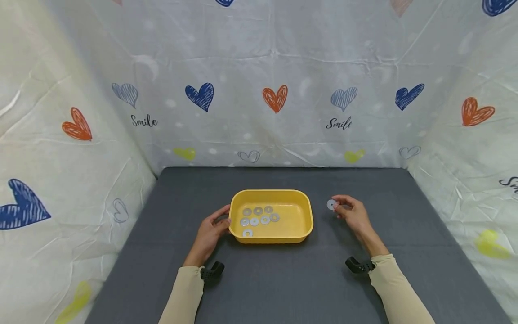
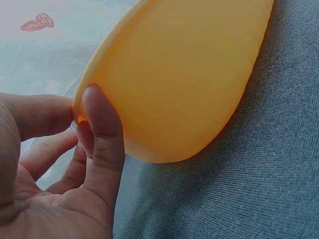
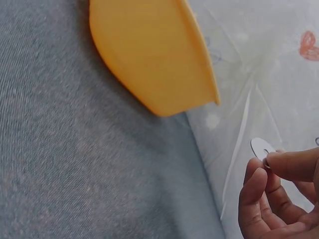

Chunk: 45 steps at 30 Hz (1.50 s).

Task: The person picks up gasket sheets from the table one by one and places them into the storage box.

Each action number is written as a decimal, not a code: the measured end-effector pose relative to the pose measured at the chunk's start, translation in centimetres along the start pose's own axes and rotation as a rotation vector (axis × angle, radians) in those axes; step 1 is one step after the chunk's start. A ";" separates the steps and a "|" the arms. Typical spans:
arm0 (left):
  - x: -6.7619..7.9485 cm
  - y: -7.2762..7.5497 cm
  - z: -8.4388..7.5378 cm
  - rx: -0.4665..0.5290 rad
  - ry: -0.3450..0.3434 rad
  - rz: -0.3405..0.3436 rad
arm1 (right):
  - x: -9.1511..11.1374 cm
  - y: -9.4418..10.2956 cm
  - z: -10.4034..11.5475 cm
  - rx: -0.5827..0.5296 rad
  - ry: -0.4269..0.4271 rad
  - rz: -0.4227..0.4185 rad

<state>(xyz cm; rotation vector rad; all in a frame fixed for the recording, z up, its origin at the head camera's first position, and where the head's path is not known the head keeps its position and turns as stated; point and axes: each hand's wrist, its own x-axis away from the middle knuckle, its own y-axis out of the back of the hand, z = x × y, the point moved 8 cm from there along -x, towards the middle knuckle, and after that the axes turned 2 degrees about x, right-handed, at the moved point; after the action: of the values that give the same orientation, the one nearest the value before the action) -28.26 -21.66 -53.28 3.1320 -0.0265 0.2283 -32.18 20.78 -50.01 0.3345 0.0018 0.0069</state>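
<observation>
A yellow rectangular tray (image 1: 291,220) with rounded corners sits on the dark table. Several flat metal washers (image 1: 258,211) lie inside it, mostly toward its left half. My left hand (image 1: 209,235) pinches the tray's left rim; in the left wrist view the thumb (image 2: 103,129) presses the outer wall below the lip. To the right of the tray, my right hand (image 1: 353,217) holds one more washer (image 1: 330,204) between thumb and fingertips. The right wrist view shows that washer (image 3: 260,148) tilted, apart from the tray wall (image 3: 149,55).
A dark grey cloth covers the table (image 1: 275,283). Behind it and along both sides hangs a pale curtain (image 1: 299,72) printed with hearts and "Smile". Each wrist wears a black band (image 1: 212,271).
</observation>
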 end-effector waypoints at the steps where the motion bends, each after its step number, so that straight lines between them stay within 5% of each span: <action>1: -0.1 0.0 0.1 0.000 0.001 -0.002 | 0.0 0.0 0.2 -0.001 -0.004 -0.001; 18: -0.4 -0.2 0.1 0.025 -0.004 0.011 | 0.3 0.0 2.7 -0.046 0.025 -0.009; 45: -0.1 -0.2 0.2 0.010 0.005 0.017 | 0.5 -4.6 6.4 -0.168 0.066 0.092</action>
<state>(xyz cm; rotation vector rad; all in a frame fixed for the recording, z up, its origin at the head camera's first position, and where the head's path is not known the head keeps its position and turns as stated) -28.37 -21.43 -53.49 3.1422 -0.0526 0.2372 -31.68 14.28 -45.46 0.1664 0.0511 0.1087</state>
